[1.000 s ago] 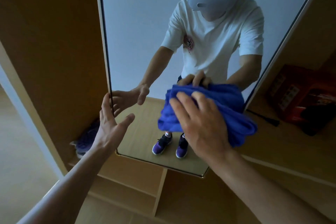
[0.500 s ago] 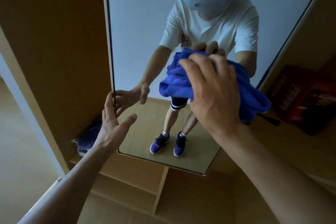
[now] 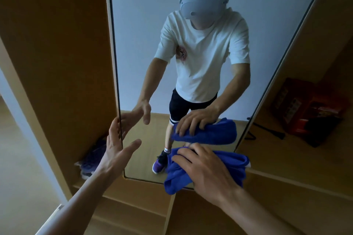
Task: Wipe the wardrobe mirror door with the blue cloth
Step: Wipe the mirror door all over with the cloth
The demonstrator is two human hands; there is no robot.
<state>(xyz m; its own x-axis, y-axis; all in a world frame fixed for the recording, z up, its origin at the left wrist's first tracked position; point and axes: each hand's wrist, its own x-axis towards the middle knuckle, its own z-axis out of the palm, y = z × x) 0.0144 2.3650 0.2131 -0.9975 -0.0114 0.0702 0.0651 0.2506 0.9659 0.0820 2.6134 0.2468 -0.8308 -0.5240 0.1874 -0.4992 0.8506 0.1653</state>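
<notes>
Two hands in play, and only one is doing the wiping. Your right hand has its fingers bent over the bunched-up blue cloth and presses it against the glass right at the bottom of the wardrobe mirror door, toward its lower right corner. A fold of cloth hangs past the bottom edge. I can't see your thumb under the fabric, so whether it's a proper pinch or more of a palm press is a bit of a guess, but the reflection shows the fingers curled round the cloth's edge.

Your left hand is spread, fingers straight and thumb out wide, with the fingertips at the door's left edge. Looks to me like you're steadying the panel.

The bit that matters: the door is a tall narrow panel, long axis running up and down, and the cloth sits at the very bottom end. So pretty much all the glass lies above and to the left of your right hand. I'd guess the next stroke goes upward, or sideways toward the left hand. The right hand is the one on the cloth, so no need to swap.

Off to the right, a red box and a black cable sit on the shelf, well apart from the cloth.
</notes>
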